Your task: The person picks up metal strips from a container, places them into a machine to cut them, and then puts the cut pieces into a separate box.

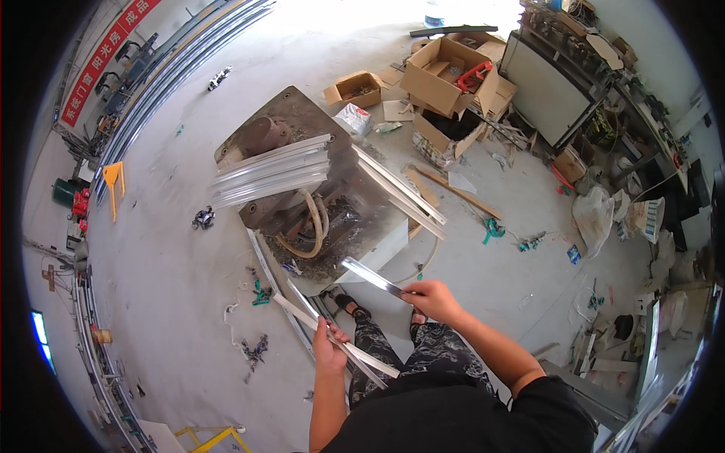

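Observation:
My left hand point(330, 346) is closed around long, thin white profile strips point(374, 361), which slant from the machine's front corner down past my legs. My right hand point(436, 301) grips one end of a short, shiny metal profile point(368, 276), its far end pointing up and left toward the machine. In front of me stands a grimy metal machine base point(349, 245) with a bent hose point(323, 219). Across its top lies a bundle of silver aluminium profiles point(276, 172). Several pale strips point(400, 195) rest along its right edge.
Cardboard boxes point(445, 75) stand beyond the machine on the right. Green scraps point(492, 231) and dark tangled bits point(255, 353) litter the floor. A yellow stand point(114, 185) is at left, near long metal bars point(166, 87). Plastic bags point(594, 219) and clutter line the right wall.

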Action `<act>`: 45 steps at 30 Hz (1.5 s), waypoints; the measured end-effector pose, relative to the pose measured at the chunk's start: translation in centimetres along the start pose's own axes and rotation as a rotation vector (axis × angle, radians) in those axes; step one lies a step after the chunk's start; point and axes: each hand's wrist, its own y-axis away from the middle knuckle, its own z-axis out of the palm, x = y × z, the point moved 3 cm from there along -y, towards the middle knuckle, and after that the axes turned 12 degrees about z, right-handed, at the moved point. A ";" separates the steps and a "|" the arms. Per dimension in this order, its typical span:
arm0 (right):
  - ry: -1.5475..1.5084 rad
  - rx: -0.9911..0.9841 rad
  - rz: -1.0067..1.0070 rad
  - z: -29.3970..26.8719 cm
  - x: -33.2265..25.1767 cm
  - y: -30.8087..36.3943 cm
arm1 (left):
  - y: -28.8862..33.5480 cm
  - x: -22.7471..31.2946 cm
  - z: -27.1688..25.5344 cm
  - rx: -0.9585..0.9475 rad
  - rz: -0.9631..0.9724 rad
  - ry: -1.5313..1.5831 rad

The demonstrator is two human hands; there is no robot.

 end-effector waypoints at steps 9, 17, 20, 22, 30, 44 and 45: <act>-0.501 -0.347 0.094 -0.8 2.3 3.6 | -1.6 -0.6 1.0 -0.017 -0.056 -0.024; -0.438 -0.258 0.078 1.5 -1.7 -0.9 | -1.2 -0.2 1.1 0.009 -0.076 0.008; -0.417 -0.307 0.103 1.2 -2.1 -3.9 | -1.3 0.3 0.8 0.008 -0.075 0.026; -0.476 -0.416 0.162 0.7 -2.8 -3.9 | -1.3 0.7 0.2 0.012 -0.041 0.053; -0.497 -0.487 0.193 0.5 -3.5 -4.4 | -2.3 1.0 -0.4 0.068 -0.056 0.052; -0.500 -0.171 0.127 4.6 -2.7 -7.2 | -4.7 3.0 1.3 0.060 -0.072 0.006; -0.481 -0.163 0.103 4.7 -2.6 -7.3 | -4.9 3.4 1.5 0.068 -0.055 -0.020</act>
